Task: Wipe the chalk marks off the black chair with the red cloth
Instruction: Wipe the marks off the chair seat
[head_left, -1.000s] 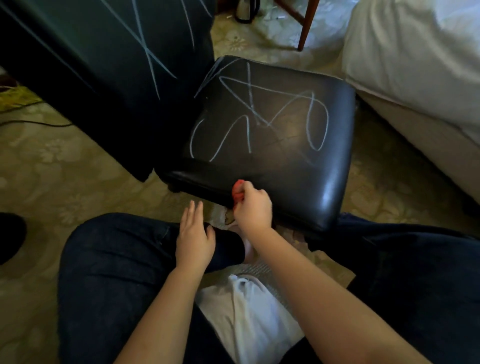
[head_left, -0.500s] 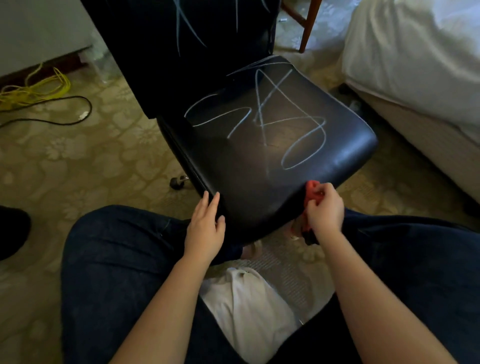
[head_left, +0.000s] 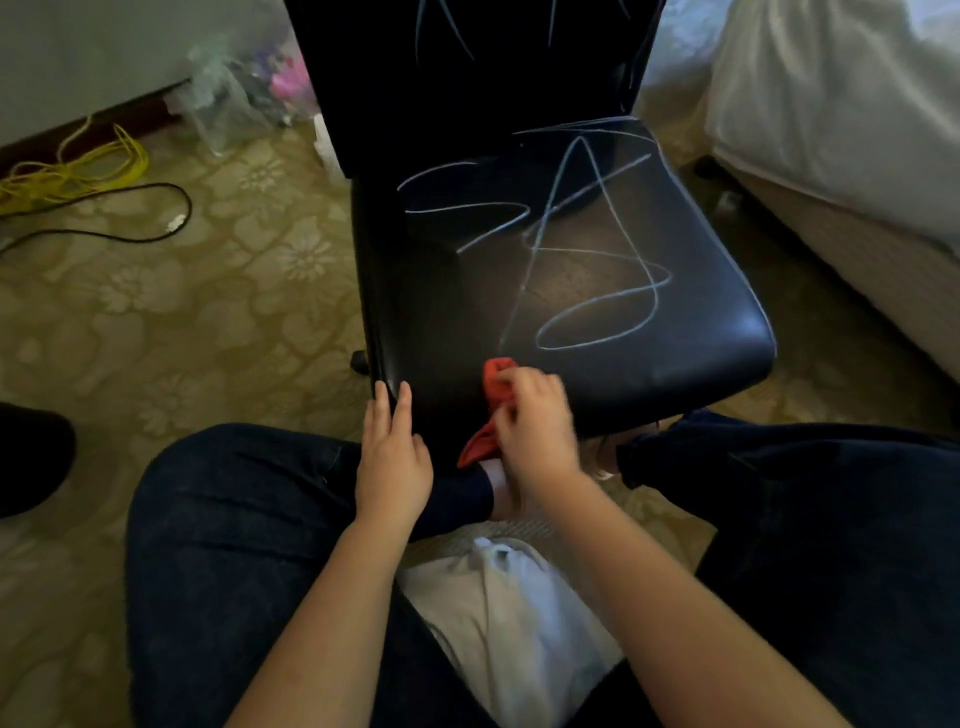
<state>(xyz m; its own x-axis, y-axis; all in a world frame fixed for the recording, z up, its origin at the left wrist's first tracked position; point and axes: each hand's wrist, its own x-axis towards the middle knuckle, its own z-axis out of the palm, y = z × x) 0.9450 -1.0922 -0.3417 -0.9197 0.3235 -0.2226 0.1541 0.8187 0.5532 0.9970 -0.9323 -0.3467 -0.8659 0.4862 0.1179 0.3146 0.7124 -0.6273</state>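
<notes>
Largest on my feed is the patterned floor (head_left: 208, 312), spreading left of and under everything. A bed (head_left: 831, 104) with white bedding fills the right side, close beside the black chair (head_left: 701, 322), which stands in the middle facing me with its backrest running off the top edge. Pale chalk marks (head_left: 597, 306) loop across most of the seat, and more streak the backrest. The person's legs (head_left: 234, 519) in dark trousers sit to either side of the seat's front, the right knee right up against the seat's front right corner, with a white shirt (head_left: 509, 613) between them. Back by the wall lies a clear plastic bag (head_left: 223, 98), then a tangle of yellow cable (head_left: 78, 171) and a black cable (head_left: 156, 234) trailing over the floor. The left hand (head_left: 392, 457) has its fingers (head_left: 402, 400) straight, the tips resting on the seat's front left corner and holding nothing. The right hand (head_left: 535, 421), a little blurred, has its fingers curled round the red cloth (head_left: 496, 382) at the seat's front edge. The cloth's bunched top lies on the seat just beside the nearest chalk line, its tail hangs below the hand, and the hand hides the middle. A small caster (head_left: 359, 361) peeps out under the left side.
</notes>
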